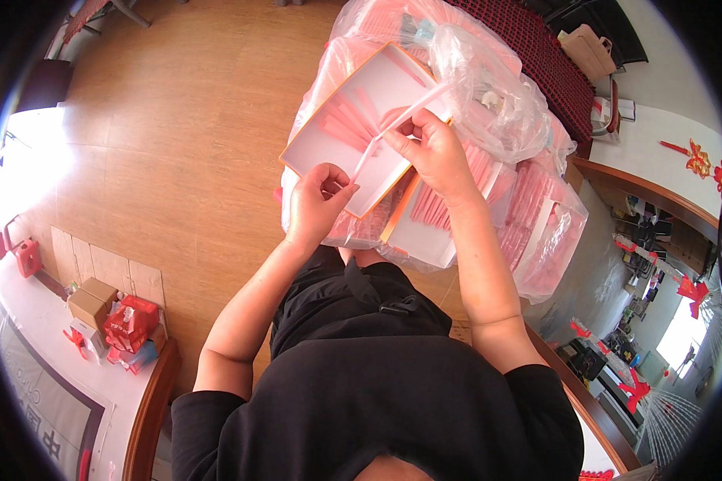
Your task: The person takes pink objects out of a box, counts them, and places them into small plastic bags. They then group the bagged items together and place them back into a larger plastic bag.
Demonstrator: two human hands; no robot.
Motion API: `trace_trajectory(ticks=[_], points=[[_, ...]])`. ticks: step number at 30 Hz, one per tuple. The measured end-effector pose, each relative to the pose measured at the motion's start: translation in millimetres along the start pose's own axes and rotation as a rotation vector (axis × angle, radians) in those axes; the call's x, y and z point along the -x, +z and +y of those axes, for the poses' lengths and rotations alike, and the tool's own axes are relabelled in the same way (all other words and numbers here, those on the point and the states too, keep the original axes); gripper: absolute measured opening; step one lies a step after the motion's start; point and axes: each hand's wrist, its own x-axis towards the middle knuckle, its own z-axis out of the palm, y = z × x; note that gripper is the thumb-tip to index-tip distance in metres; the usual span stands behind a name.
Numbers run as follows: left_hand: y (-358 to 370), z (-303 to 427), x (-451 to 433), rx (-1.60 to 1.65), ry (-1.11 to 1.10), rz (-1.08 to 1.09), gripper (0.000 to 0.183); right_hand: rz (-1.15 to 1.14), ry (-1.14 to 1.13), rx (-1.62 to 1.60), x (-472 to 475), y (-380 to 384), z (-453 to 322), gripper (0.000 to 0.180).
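Note:
My right hand [424,147] pinches a long pale pink strip [418,107] near its middle, above an open box lid or tray with orange edges [310,135]. My left hand [319,201] pinches the strip's lower, thinner end at the tray's near edge. What the strip is made of I cannot tell. Several pink sticks [346,123] lie fanned out in the white tray. Under my right forearm, a second orange-edged box [427,243] holds a row of similar pink sticks [436,207].
Clear plastic bags [487,90] of pink items surround the trays, with another bagged pack [550,240] at the right. A dark red woven cover [517,36] lies behind them. At the lower left are cardboard boxes [90,303] and a red plastic bag [131,324].

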Motion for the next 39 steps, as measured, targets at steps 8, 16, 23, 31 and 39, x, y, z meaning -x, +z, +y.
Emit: trace_trajectory(ticks=[8, 16, 23, 31, 39], points=[[-6, -2, 1, -0.094, 0.053, 0.065, 0.014, -0.070, -0.111, 0.135, 8, 3, -11, 0.025], [-9, -13, 1, 0.151, 0.176, 0.127, 0.013, 0.159, -0.044, 0.693, -30, -6, 83, 0.027], [-5, -10, 0, 0.308, 0.247, 0.100, 0.014, 0.252, 0.019, 0.941, -46, 16, 107, 0.028], [-2, -7, -1, 0.230, 0.080, 0.051, 0.014, 0.290, 0.037, 0.694, -44, 10, 107, 0.023], [-1, -15, -2, 0.221, 0.064, 0.063, 0.014, 0.092, 0.011, -0.374, -13, -7, 16, 0.013]])
